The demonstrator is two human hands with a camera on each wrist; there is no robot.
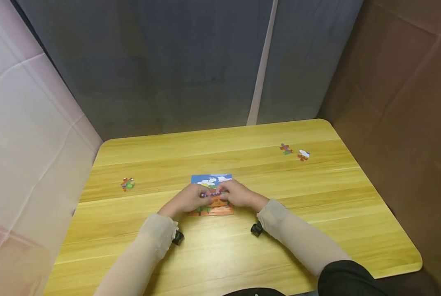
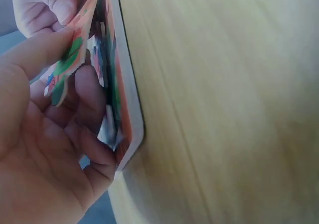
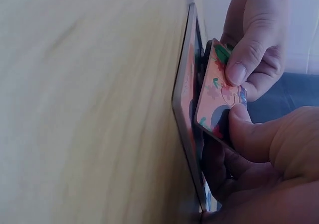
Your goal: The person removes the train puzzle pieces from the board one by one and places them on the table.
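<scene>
Three puzzle bits are spread on the wooden table (image 1: 316, 197) in the head view: a left bit (image 1: 127, 184), then a red-and-green bit (image 1: 286, 149) and a white-and-red bit (image 1: 304, 155) near each other at the far right, all set well apart from the hands, perhaps so that elbow room is left. At the centre a picture board (image 1: 222, 213) is laid flat, and above it an orange puzzle section (image 1: 218, 201) is pinched by the left hand (image 1: 189, 199) and the right hand (image 1: 240, 194), close together, one at each side.

Over to the left wrist view: the section is tilted up from the board, its green-marked end gripped between left thumb and fingers. The lower fingers are curled by the board's edge, probably for steadiness. What lies in the shadowed gap cannot be told for sure.

Now the right wrist view: both thumbs are pressed on the section's printed face, with fingers placed behind, presumably so that so thin a thing is not bent.
</scene>
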